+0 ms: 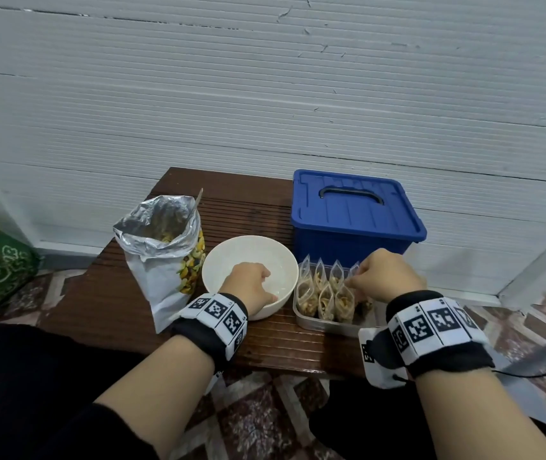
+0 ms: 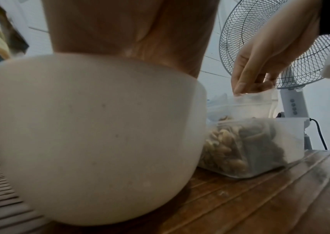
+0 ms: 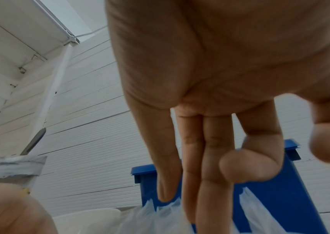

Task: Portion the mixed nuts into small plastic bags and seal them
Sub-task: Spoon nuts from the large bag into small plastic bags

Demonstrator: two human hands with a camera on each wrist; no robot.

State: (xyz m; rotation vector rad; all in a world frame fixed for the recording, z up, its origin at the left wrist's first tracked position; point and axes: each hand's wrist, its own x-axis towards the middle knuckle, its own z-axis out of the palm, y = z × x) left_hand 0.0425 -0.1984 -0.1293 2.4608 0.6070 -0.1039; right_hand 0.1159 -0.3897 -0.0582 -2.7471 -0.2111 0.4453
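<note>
Evidently you are stowing: right hand fingers, extended, touch a filled bag's top; left hand curls over the empty white bowl rim. Refill next.

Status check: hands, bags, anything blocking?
Left hand inside white bowl, grip unseen. Right hand fingertips on a small bag in clear tray. Nothing blocking.

We view the white bowl from above through the head camera. Our left wrist camera sits low on the surface, close against that bowl's outer wall. Our right wrist camera faces upward beside it. All three views share it.
</note>
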